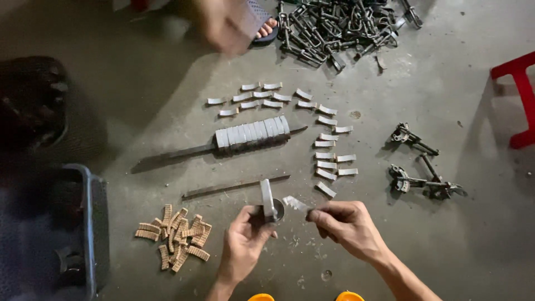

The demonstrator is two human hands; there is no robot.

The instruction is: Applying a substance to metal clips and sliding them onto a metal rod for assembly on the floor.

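Note:
My left hand (243,238) grips a curved grey brake-shoe piece (268,199) held upright near the concrete floor. Just to its right, my right hand (344,224) pinches a small crumpled silvery scrap (293,203) whose tip points at that piece. Right above my hands lies a thin dark metal rod (234,187). Farther up, a long flat bar (178,153) carries a row of grey curved pieces (252,134) stacked side by side. Loose grey curved strips (329,145) lie scattered around it.
A pile of tan ribbed pads (177,237) lies at lower left beside a dark blue-rimmed crate (89,228). Metal clamp parts (421,175) lie at right, a heap of metal linkages (340,25) at top, a red stool (521,97) at the right edge. Another person's blurred hand (225,25) and sandalled foot (267,28) show at top.

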